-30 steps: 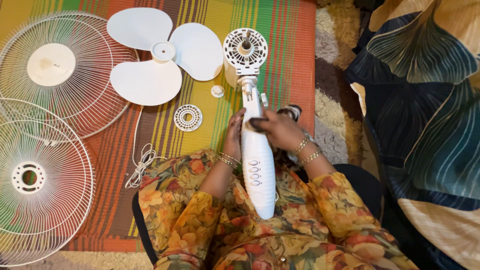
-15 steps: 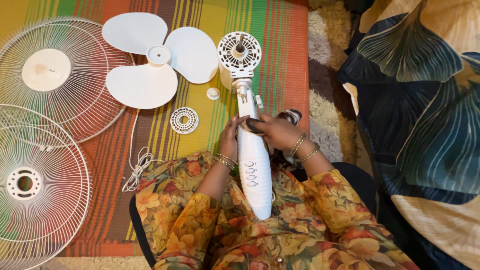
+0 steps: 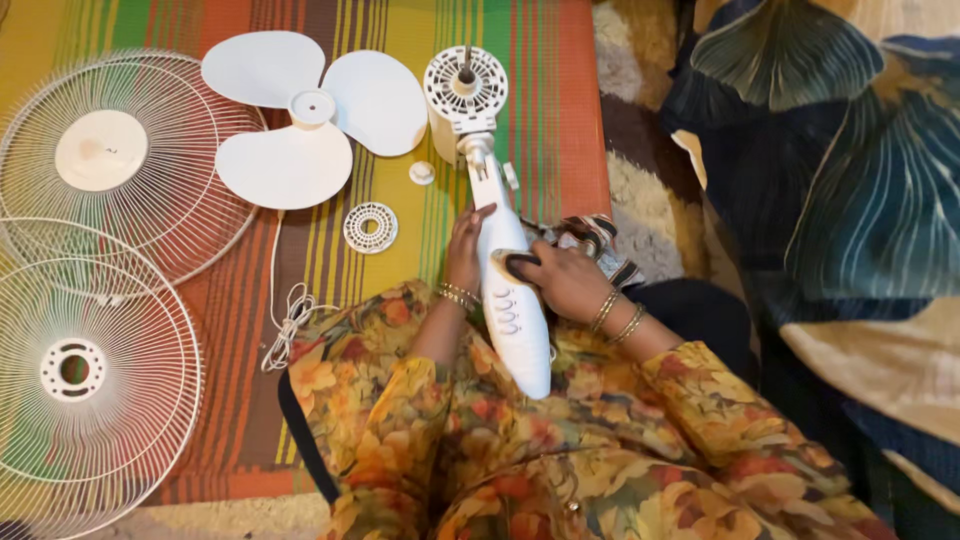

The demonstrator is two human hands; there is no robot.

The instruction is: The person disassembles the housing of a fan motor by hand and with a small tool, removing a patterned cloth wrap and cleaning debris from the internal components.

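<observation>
A white fan body (image 3: 520,320) lies across my lap, its round motor head (image 3: 465,88) pointing away onto the striped mat (image 3: 560,120). My left hand (image 3: 463,250) grips the left side of the body's neck. My right hand (image 3: 560,280) presses on its top from the right, with a striped cloth (image 3: 592,235) bunched under it. Both wrists carry bangles.
On the mat lie a white three-blade fan propeller (image 3: 310,115), a small round grille cap (image 3: 370,227), a little white knob (image 3: 422,173), two wire guard grilles (image 3: 105,160) (image 3: 80,370) and a coiled white cord (image 3: 290,315). Patterned dark fabric (image 3: 840,200) fills the right side.
My right hand has slid a little down the fan body toward me. My left hand keeps its grip. The view has shifted slightly.
</observation>
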